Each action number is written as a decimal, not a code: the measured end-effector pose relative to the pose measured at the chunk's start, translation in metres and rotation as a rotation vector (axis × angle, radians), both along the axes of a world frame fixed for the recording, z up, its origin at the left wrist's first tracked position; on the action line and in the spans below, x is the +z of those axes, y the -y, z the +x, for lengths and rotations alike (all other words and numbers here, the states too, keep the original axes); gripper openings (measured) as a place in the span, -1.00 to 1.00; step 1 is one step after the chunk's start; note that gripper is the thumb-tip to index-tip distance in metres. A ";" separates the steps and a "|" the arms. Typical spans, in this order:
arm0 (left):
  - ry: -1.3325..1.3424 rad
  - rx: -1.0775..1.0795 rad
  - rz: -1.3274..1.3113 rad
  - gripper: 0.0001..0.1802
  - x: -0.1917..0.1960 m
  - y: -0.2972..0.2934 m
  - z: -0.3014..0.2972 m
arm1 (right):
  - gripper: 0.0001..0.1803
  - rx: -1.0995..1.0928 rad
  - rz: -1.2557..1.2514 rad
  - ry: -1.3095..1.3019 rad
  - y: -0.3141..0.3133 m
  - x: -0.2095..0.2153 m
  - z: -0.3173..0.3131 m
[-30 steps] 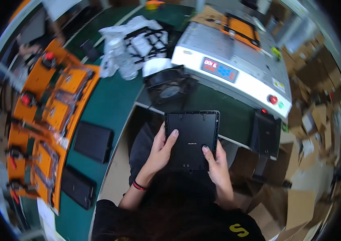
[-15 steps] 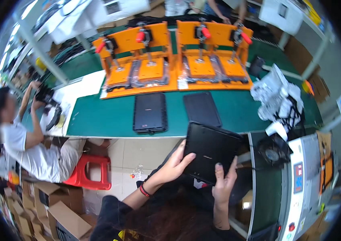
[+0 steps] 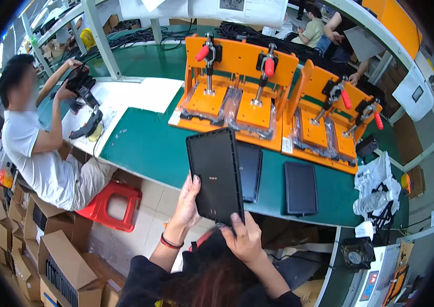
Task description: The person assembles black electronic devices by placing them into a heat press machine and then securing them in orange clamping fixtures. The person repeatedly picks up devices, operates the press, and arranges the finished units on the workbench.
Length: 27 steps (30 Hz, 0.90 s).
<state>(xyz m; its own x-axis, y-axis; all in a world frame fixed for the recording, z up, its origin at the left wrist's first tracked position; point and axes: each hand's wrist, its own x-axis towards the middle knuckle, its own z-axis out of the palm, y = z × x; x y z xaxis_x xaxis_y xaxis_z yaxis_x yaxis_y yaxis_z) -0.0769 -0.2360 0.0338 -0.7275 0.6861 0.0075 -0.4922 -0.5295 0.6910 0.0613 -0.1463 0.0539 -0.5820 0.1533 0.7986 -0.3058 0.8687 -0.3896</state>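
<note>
Both my hands hold a black rectangular tablet-like casing (image 3: 214, 176), tilted upright in front of the bench edge. My left hand (image 3: 188, 203) grips its lower left edge, with the thumb on the flat face. My right hand (image 3: 245, 236) pinches the lower right corner. Just behind it on the bench lies a second black casing (image 3: 250, 171), partly hidden by the one I hold. Farther right, a third dark flat panel (image 3: 301, 188) lies flat on the green bench.
Orange clamp fixtures (image 3: 258, 110) with red-handled toggle clamps stand along the green bench (image 3: 140, 138). A plastic bag (image 3: 381, 179) and a small fan (image 3: 357, 253) are at right. To the left, a person in white sits on a red stool (image 3: 112, 207), near open cardboard boxes (image 3: 66, 266).
The view has turned, so the bench fixtures appear farther right. My hands have brought the casing up and to the left, standing it more upright; both still hold it.
</note>
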 end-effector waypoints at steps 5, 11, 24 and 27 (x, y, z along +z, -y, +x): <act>0.053 0.024 -0.029 -0.54 -0.005 -0.019 -0.036 | -0.57 0.010 0.045 0.240 -0.013 0.004 -0.048; -0.122 0.095 -0.218 -0.60 -0.013 -0.033 -0.050 | -0.66 0.004 -0.229 0.427 -0.017 -0.008 -0.056; -1.070 -0.101 -0.109 -0.56 0.058 -0.232 0.038 | -0.72 -0.652 -0.314 0.157 -0.086 -0.014 0.109; -1.595 0.210 -0.150 -0.41 0.053 -0.308 0.064 | -0.77 -0.832 -0.488 0.154 -0.082 -0.013 0.147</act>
